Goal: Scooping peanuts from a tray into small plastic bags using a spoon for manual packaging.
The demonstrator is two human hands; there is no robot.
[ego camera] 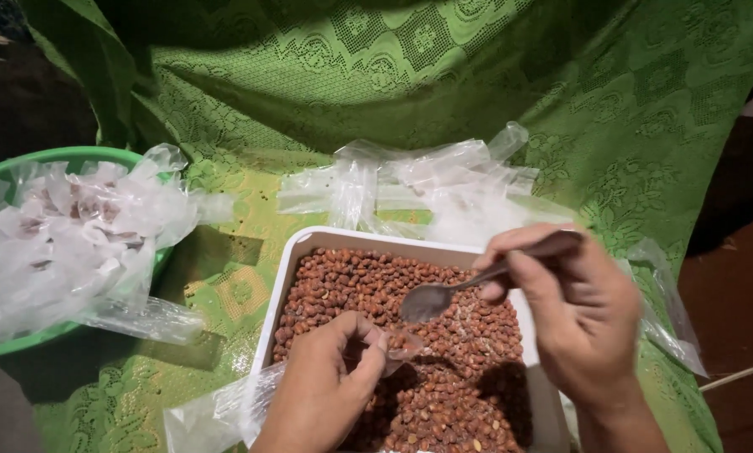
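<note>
Right hand (579,317) grips a metal spoon (443,294) by the handle, bowl hanging above the brown peanuts (368,285). Left hand (326,386) pinches open the mouth of a small clear plastic bag (217,415), directly below the spoon. Both hands work over a white rectangular tray (305,243) filled with the peanuts. Beyond it lie loose clear bags (427,180) on green lace cloth (443,75). At left, a green basin (74,155) holds filled packets (66,226).
</note>
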